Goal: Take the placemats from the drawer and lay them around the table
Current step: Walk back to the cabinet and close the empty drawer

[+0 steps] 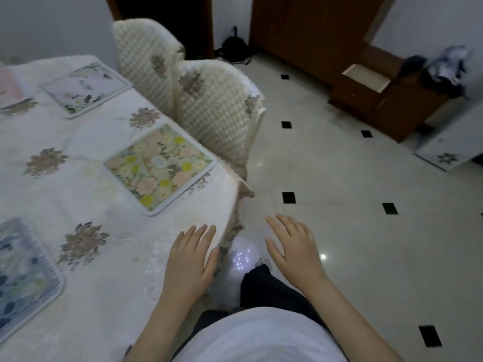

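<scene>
Several floral placemats lie flat on the table (78, 194) with its white embroidered cloth: a yellow-and-pink one (159, 165) near the right edge, a pale one (85, 88) farther back, a blue one (23, 275) at the near left, and a pink one (9, 90) cut off at the far left. My left hand (189, 262) hovers open over the table's near right corner, holding nothing. My right hand (292, 246) is open above the floor, also without anything in it. An open drawer (366, 77) shows in the wooden cabinet at the far right.
Two chairs with quilted cream covers (217, 108) stand pushed against the table's right side. A tiled floor (339, 231) with black insets stretches to the right. A dark bag (234, 49) lies by the doorway, and clothes (444, 69) are piled on the cabinet.
</scene>
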